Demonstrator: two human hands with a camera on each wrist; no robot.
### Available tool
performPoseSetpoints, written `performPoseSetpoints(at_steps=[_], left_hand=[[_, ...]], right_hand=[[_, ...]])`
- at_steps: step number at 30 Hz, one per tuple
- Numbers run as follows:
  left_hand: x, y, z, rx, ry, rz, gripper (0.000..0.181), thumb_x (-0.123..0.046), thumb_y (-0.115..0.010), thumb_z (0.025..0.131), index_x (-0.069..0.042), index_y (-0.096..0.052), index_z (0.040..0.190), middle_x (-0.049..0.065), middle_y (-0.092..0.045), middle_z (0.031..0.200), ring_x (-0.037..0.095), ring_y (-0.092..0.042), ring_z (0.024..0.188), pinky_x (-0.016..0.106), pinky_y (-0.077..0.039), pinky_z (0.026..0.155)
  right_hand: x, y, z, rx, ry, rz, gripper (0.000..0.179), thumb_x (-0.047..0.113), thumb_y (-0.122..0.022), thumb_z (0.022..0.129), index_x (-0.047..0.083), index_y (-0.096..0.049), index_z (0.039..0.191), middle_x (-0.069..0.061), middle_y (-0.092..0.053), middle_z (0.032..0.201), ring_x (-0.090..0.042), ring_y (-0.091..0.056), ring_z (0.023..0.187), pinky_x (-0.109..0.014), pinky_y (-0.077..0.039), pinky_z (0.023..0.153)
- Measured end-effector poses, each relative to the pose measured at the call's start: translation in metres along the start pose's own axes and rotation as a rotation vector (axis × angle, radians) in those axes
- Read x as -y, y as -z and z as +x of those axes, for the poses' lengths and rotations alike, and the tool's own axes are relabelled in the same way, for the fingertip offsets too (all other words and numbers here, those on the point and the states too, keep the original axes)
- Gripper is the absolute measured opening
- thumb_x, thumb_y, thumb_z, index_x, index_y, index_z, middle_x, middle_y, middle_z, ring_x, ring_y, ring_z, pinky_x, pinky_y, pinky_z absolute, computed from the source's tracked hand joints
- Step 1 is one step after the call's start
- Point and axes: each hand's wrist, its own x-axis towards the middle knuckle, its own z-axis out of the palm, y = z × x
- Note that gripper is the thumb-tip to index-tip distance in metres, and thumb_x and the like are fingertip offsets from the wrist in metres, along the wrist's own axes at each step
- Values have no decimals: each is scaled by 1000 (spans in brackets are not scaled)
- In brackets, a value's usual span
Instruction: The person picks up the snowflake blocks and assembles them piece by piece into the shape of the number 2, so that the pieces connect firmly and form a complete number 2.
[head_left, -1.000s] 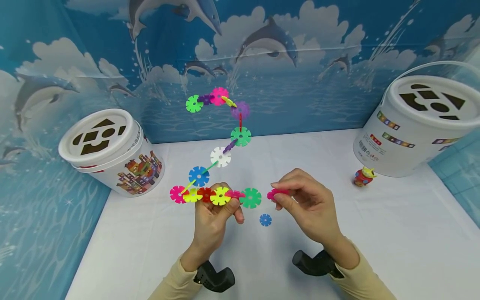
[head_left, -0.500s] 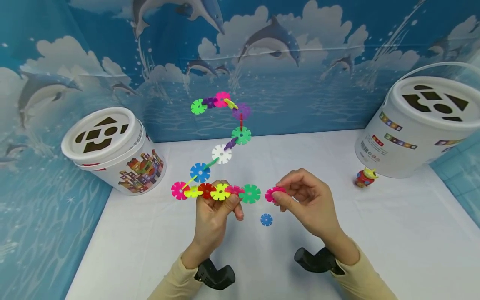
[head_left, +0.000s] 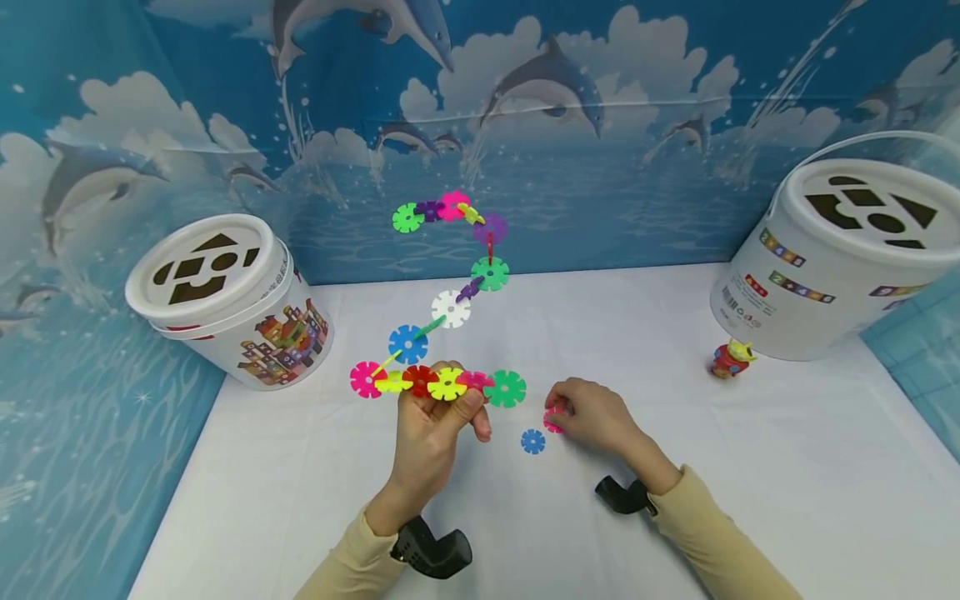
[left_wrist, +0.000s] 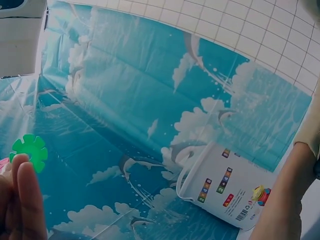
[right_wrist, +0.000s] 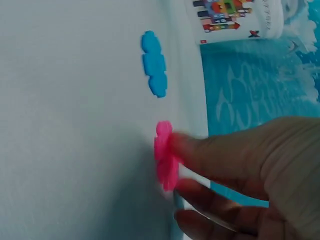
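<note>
My left hand [head_left: 431, 446] holds up a bent chain of interlocking notched discs, pinching it near a pink disc [head_left: 476, 381] and a yellow disc [head_left: 447, 384]. A green disc [head_left: 510, 388] forms the chain's right end. From the pink disc [head_left: 367, 379] at the left, the chain climbs through a blue disc [head_left: 408, 343] and a white one [head_left: 451, 308] to a green disc [head_left: 407, 217] at the top. Low over the table, my right hand [head_left: 600, 415] pinches a loose pink disc [right_wrist: 166, 155]. Just left of it a loose blue disc [head_left: 533, 442] lies on the cloth.
Two white lidded buckets stand at the back, one left [head_left: 225, 304] and one right [head_left: 825, 258]. A small toy figure [head_left: 731, 359] stands before the right bucket. A dolphin-printed backdrop [head_left: 600, 200] rises behind the white table [head_left: 247, 500].
My right hand has moved down to the table with the pink disc, away from the chain's green end. My left hand and the chain have hardly moved.
</note>
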Motion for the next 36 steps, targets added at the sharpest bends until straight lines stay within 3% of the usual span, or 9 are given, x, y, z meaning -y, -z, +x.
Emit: performPoseSetpoints(at_steps=[3, 6, 10, 14, 17, 23, 25, 29, 36], left_hand=[[0, 0, 0, 1, 6, -16, 5, -10, -61, 93, -11, -56, 93, 1, -61, 71, 10, -61, 59, 23, -54, 59], [0, 0, 0, -3, 11, -17, 4, -10, -60, 94, -11, -56, 94, 1, -61, 70, 10, -61, 58, 23, -54, 59], [0, 0, 0, -15, 13, -12, 4, -10, -60, 94, -11, -57, 93, 1, -61, 69, 10, -61, 58, 22, -54, 59], [0, 0, 1, -31, 10, -6, 5, -8, -60, 94, -12, -58, 92, 1, -61, 68, 10, -61, 58, 22, -54, 59], [0, 0, 1, -52, 20, 11, 5, -8, -60, 94, -11, -57, 91, 1, -61, 67, 11, -60, 57, 23, -54, 59], [1, 0, 3, -106, 28, 48, 17, -7, -61, 93, 7, -53, 88, 2, -60, 64, 12, -59, 55, 24, -54, 58], [2, 0, 3, -117, 20, 55, 22, -5, -60, 93, 14, -50, 88, 2, -60, 64, 12, -58, 55, 24, -54, 57], [1, -1, 2, -118, 21, 57, 23, -5, -60, 93, 15, -49, 87, 2, -61, 64, 11, -59, 55, 24, -54, 57], [1, -2, 1, -83, 34, 55, 16, -6, -60, 93, 6, -52, 89, 2, -61, 66, 11, -61, 56, 25, -54, 58]], right_hand=[[7, -4, -3, -10, 72, -76, 19, 23, -81, 75, 15, -69, 87, 5, -53, 83, -14, -49, 77, -28, -43, 58], [15, -8, -5, 55, 149, -80, 31, 36, -83, 71, 16, -66, 87, 6, -48, 83, -13, -44, 79, -26, -41, 59], [18, -14, -6, 134, 145, -31, 35, 33, -85, 69, 15, -59, 84, 8, -44, 78, -11, -41, 76, -25, -39, 61], [19, -15, -3, 130, 93, 109, 31, 18, -84, 71, 13, -55, 79, 7, -47, 72, -9, -44, 68, -26, -41, 60], [27, -5, -3, 27, 79, 272, 27, 13, -82, 74, 13, -56, 79, 7, -49, 65, -7, -45, 58, -24, -41, 52], [68, 49, -16, -198, 170, 952, 17, -3, -69, 84, -3, -56, 95, -10, -60, 70, -19, -52, 52, -27, -47, 47], [81, 65, -22, -244, 226, 1076, 16, -10, -63, 86, -7, -55, 99, -14, -61, 75, -21, -54, 54, -27, -49, 48], [97, 79, -31, -289, 312, 1112, 16, -11, -60, 87, -6, -56, 101, -13, -65, 76, -18, -59, 55, -25, -52, 51], [102, 80, -32, -302, 491, 1120, 15, -15, -57, 87, -12, -54, 102, -14, -66, 77, -18, -64, 60, -28, -55, 55]])
